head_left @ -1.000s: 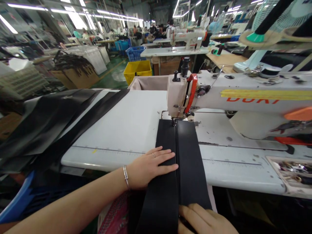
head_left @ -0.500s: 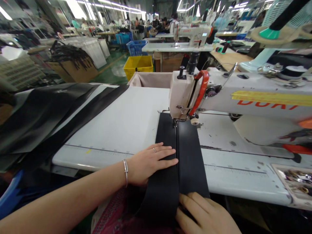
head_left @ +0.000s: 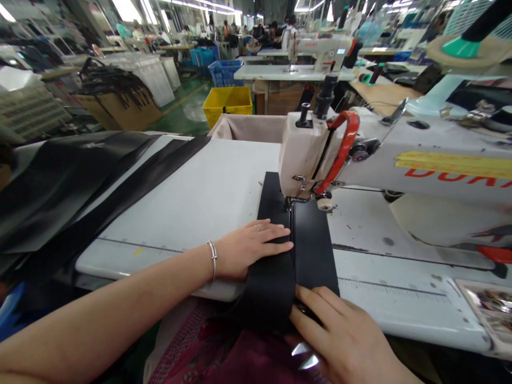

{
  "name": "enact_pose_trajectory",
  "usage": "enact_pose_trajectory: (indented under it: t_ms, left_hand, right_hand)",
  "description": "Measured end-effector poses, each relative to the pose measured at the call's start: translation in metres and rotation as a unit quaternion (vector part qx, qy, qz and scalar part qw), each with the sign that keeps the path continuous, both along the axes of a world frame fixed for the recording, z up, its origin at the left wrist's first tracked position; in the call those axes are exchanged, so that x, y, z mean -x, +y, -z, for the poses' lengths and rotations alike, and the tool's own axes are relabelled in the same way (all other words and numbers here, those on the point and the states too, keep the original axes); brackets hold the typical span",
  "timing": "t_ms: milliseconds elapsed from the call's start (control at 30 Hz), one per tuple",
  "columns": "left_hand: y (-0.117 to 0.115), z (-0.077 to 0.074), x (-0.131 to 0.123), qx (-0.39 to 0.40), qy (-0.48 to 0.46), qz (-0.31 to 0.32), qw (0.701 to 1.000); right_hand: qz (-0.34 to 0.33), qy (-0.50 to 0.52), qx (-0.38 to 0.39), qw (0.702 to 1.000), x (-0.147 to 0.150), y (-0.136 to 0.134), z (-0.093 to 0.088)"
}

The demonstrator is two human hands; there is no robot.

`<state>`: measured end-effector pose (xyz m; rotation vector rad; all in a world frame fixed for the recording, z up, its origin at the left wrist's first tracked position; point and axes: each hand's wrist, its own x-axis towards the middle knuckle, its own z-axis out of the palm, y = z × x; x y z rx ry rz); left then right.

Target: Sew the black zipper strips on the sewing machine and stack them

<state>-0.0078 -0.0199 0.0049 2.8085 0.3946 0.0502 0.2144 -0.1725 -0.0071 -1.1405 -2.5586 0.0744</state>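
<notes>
Sewing machine [head_left: 298, 154], white, red lever: landmark. Black strip [head_left: 316, 240], two panels meeting at a lengthwise line: lay under the machine's needle area and ran out on its near side, bending downward at the near end. Left hand [head_left: 250, 248], ringed: rested flat, fingers extended, on the strip's left panel, in front of the machine. Right hand [head_left: 340, 325]: apart from the left, curled at the strip's near part, farther from the machine; grip could not be told. Metal tips [head_left: 310, 362]: two, just below that hand. Black sheets [head_left: 72, 170]: left of the machine. Yellow crate [head_left: 228, 101]: beyond it, leftward.
</notes>
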Motion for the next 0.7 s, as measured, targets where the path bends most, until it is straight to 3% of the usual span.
enact_pose_trajectory:
  t_ms: [200, 700]
  left_hand:
    - [0.009, 0.005, 0.0, -0.018, -0.006, 0.008, 1.0]
    - [0.011, 0.005, -0.001, -0.02, -0.002, -0.001, 1.0]
  right_hand:
    - [0.028, -0.028, 0.048, 0.998, -0.003, 0.008, 0.005]
    - [0.032, 0.02, 0.011, 0.999, -0.002, 0.02, 0.002]
